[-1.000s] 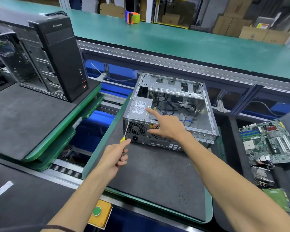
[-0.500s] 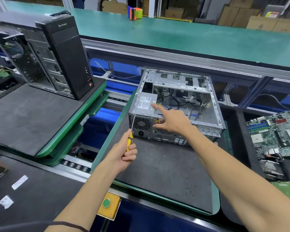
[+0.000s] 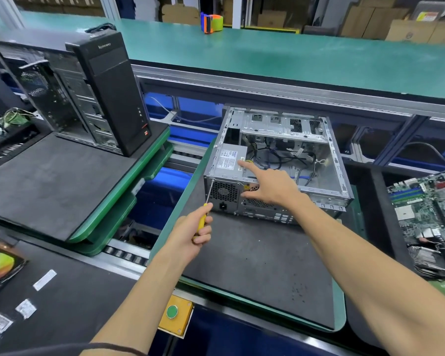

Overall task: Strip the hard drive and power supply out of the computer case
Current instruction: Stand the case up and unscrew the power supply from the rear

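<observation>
Screwdriver (image 3: 208,195) tip now up at the near-left corner screw of the PSU (image 3: 228,163) — raised from below a second ago. Left hand (image 3: 190,236) gripping the handle; right hand (image 3: 270,187) spread, forefinger pressing the PSU, bracing the case (image 3: 326,176) — unscrewing likely next.

both forearms are bare right up to the bottom of the shot; no gloves or rings on the left hand (image 3: 190,237) or right hand (image 3: 270,186); just a thin dark band (image 3: 113,347), sleeve edge maybe, crossing the left arm
</observation>
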The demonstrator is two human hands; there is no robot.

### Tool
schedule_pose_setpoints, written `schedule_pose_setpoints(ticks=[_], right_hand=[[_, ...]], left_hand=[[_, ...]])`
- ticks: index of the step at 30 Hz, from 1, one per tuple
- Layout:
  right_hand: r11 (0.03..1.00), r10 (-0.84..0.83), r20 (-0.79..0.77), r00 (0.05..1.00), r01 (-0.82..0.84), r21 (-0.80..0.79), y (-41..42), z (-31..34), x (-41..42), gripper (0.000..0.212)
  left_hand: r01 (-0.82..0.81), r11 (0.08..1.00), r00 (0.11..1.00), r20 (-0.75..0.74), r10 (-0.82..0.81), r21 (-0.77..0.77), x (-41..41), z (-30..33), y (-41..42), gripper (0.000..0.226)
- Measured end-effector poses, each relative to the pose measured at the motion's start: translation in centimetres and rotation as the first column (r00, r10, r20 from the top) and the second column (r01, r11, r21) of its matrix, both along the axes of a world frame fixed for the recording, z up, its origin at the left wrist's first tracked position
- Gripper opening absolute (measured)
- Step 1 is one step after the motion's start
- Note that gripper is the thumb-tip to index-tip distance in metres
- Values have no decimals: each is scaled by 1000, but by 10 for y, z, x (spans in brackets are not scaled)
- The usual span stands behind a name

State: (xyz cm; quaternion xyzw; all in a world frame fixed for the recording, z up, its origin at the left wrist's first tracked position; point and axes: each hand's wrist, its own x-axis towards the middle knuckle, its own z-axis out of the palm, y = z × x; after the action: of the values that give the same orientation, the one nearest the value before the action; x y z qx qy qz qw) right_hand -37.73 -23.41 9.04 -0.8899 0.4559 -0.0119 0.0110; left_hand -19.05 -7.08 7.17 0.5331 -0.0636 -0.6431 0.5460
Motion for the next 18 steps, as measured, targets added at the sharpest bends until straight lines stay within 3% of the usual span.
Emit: schedule_pose_setpoints(ticks=[3,6,8,12,15,18], right_hand=[[1000,-11,0,1000,11,5,0,-1,1,94],[1000,-21,1,1000,21,14,-2,-2,1,95],[1000,-23,7,1000,23,13,-2,-2,0,95],[1000,-18,-5,1000,18,3,-1,-1,0,95],[1000,-15,-12,1000,15,3,0,-1,0,94],[1000,-14,-12,1000,14,-3,0,0,0,94]], left_hand=[[-34,999,989,-147,33,-4,4,-1,0,19],[25,1000,975,-222,-25,-5,7,0,1,33],[36,999,992,-120,-36,-2,4,0,0,37],[8,1000,975,224,-6,-8,3,-3,1,24],[-63,998,979,190,68,-28,7,-4,3,20],[-18,1000,992,124,20,-18,10,-7,5,29]])
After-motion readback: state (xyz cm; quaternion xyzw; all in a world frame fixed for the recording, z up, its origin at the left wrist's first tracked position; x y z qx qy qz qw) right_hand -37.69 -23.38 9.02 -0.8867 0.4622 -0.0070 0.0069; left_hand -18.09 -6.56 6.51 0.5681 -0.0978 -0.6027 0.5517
